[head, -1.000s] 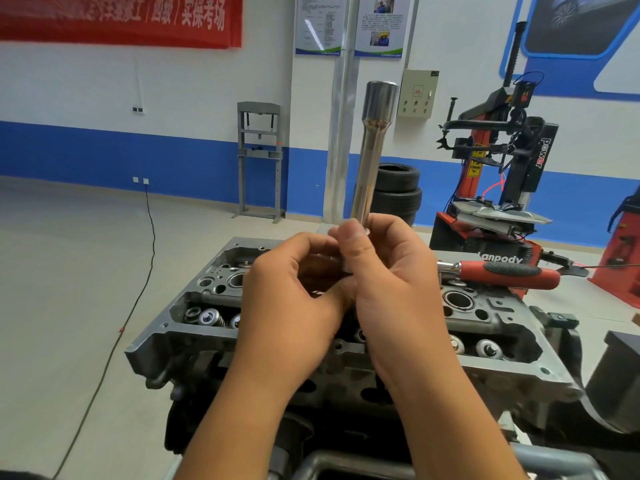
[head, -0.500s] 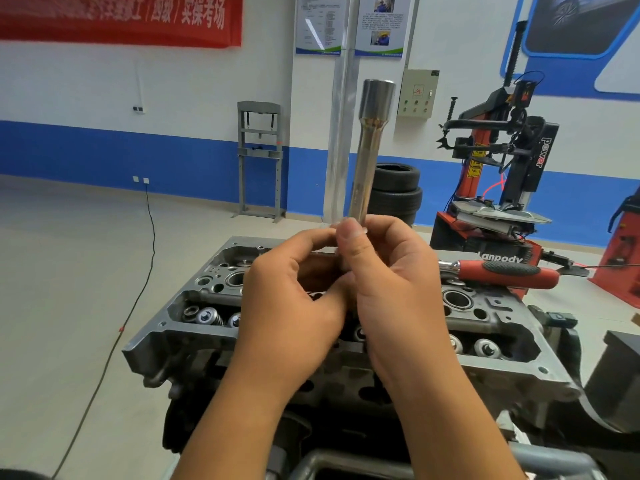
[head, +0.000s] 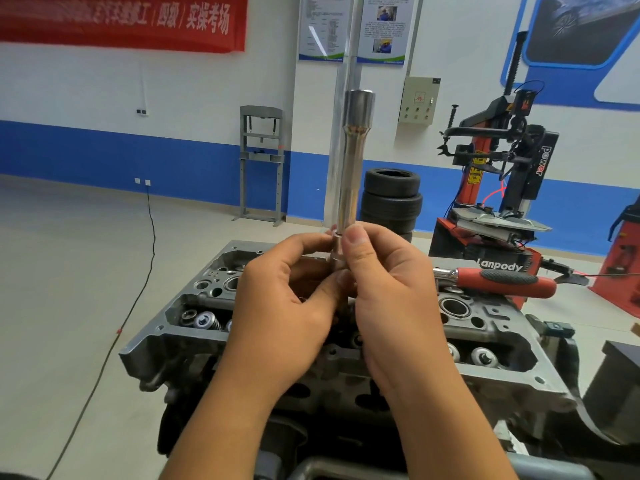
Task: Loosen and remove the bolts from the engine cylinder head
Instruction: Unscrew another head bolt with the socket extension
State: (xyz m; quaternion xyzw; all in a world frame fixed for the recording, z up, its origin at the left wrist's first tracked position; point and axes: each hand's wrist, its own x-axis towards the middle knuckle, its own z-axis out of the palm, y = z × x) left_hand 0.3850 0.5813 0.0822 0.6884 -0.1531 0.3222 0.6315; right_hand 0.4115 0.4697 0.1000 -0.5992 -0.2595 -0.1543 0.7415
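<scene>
A long chrome socket extension (head: 350, 168) stands upright above the grey cylinder head (head: 498, 379). Both hands hold its lower end. My left hand (head: 291, 306) curls its fingers round the bottom piece, a short chrome socket (head: 337, 252). My right hand (head: 391, 292) pinches the same joint, thumb on the extension's base. A ratchet with a red handle (head: 502, 282) lies on the far right part of the cylinder head. Valve springs (head: 204, 320) show in the head's left well. The bolts under my hands are hidden.
The engine sits on a stand over a pale floor. A black cable (head: 138, 299) runs across the floor on the left. Stacked tyres (head: 391, 199), a grey press frame (head: 262, 164) and a red tyre changer (head: 498, 188) stand behind.
The hands have shifted slightly on the extension's lower end, baring more of the short socket. The extension stays upright in about the same place.
</scene>
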